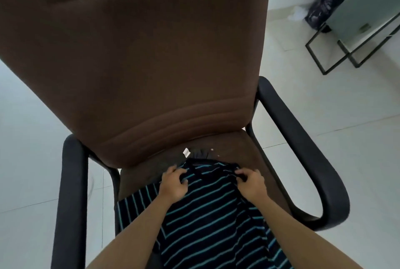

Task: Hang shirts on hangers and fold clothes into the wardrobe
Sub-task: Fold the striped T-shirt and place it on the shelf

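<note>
shirt (207, 210): on chair (138, 69) seat, collar toward backrest
left hand (173, 184): on collar, left side
right hand (252, 184): on collar, right side
table (368, 9): far right, behind chair

One head-worn wide-angle view looks steeply down and forward, close over a chair (151, 63) whose backrest fills the upper frame and bends with the lens. Both forearms enter from the bottom edge; floor (324, 128) shows at either side.
</note>
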The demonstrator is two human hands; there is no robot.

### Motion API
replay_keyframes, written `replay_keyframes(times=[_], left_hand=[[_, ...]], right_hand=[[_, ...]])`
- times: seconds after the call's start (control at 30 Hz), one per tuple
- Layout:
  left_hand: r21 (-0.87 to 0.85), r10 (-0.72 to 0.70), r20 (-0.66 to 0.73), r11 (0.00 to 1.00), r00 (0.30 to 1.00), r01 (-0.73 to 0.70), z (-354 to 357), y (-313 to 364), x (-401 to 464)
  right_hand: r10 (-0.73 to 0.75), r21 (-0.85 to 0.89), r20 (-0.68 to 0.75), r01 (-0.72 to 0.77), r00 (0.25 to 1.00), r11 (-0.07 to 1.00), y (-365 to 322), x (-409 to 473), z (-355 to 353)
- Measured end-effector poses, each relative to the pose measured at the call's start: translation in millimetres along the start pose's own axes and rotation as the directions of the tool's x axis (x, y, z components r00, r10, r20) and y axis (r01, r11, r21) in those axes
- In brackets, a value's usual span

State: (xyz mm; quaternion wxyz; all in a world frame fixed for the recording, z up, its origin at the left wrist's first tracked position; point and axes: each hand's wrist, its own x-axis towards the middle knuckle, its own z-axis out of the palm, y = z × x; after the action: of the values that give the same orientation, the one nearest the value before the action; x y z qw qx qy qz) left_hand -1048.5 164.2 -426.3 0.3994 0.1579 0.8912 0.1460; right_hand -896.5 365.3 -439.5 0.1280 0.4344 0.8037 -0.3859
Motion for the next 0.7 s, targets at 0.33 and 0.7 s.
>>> replay_keyframes(times=[0.33,0.7], left_hand=[[-0.084,0.088,0.049,0.993,0.995,-0.084,-0.3,9.6,23.7],[-0.178,0.068,-0.018,0.982,0.998,-0.070,-53.0,25.9,-42.4]], right_hand=[[-0.106,0.225,0.075,0.086,0.992,0.971,8.8,12.9,-7.9],[-0.236,0.203,0.100,0.213,0.967,0.956,-23.3,-11.9,-57.7]])
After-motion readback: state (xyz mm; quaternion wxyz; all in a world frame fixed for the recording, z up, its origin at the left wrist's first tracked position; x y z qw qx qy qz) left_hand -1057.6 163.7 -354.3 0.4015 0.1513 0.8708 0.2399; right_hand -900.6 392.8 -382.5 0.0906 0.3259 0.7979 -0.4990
